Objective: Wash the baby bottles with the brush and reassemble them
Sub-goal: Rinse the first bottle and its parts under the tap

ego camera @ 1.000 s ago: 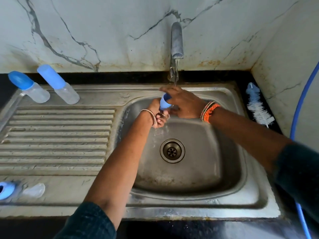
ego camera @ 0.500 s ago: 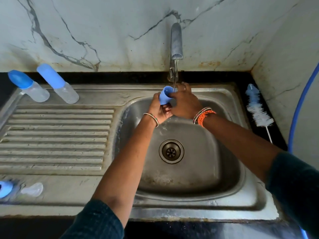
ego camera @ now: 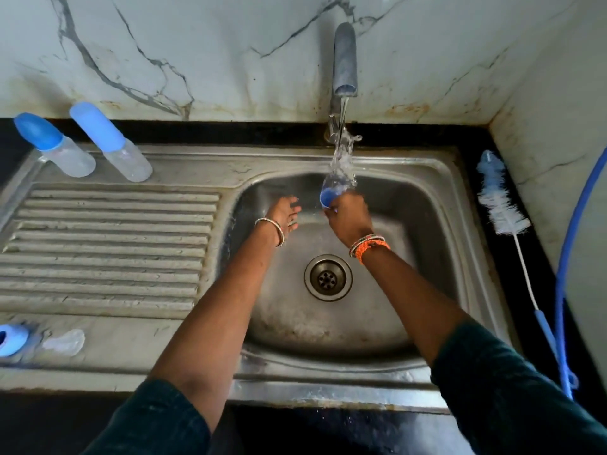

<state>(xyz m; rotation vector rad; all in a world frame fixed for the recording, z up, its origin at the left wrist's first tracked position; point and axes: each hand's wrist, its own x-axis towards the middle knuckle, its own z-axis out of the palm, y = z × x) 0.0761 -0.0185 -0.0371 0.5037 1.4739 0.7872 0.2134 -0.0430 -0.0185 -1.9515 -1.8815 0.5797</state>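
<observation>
My right hand (ego camera: 348, 217) grips a small blue bottle part (ego camera: 329, 194) under the running tap (ego camera: 344, 59), and water splashes over it. My left hand (ego camera: 283, 214) hangs beside it over the sink basin (ego camera: 427, 257), fingers relaxed and holding nothing. Two assembled baby bottles with blue caps (ego camera: 52, 144) (ego camera: 110, 141) lie on the back left of the drainboard. A blue ring (ego camera: 11, 339) and a clear teat (ego camera: 64, 342) lie on the front left of the drainboard. The bottle brush (ego camera: 499, 198) lies on the black counter to the right of the sink.
The ribbed steel drainboard (ego camera: 108, 247) fills the left side. The drain (ego camera: 327, 278) sits mid-basin. A blue hose (ego camera: 565, 264) runs down the right wall. Marble wall tiles stand behind and to the right.
My left hand has let go of the blue part and moved left. My right hand alone now holds it under the stream, which splashes more strongly.
</observation>
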